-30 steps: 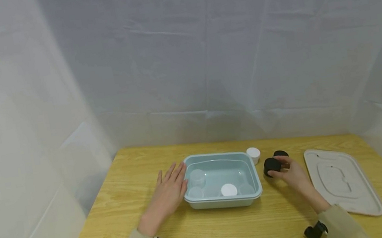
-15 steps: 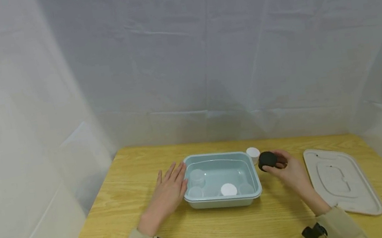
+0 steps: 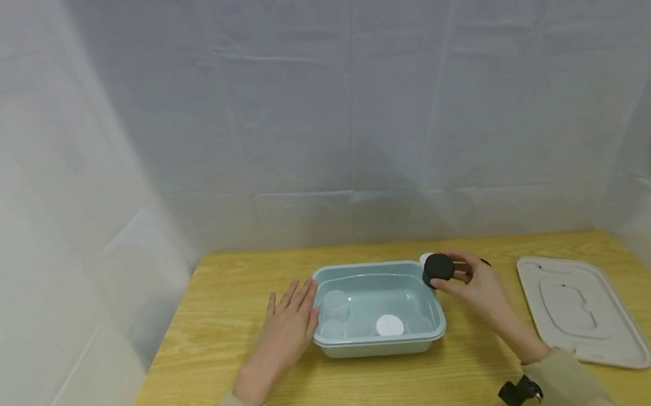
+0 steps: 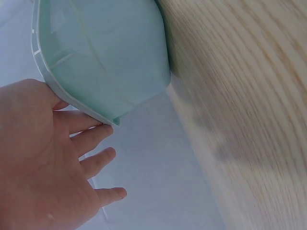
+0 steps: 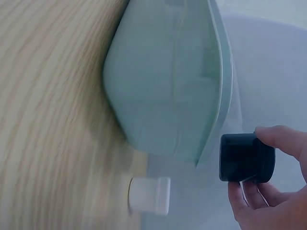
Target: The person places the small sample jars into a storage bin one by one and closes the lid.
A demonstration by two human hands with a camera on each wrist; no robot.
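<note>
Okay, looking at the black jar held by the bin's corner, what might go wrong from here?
1. The right hand pinches the black jar with fingertips only, right at the bin rim; a slip might drop it on the rim and bounce it out.
2. The white jar stands just behind that corner, so the hand could knock it over.
3. Small jars already sit inside, and a dropped jar may strike them.

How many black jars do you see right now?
2. One black jar is held in the right hand over the tub's right rim. A second barely peeks out behind that hand on the table; more may be hidden.
</note>
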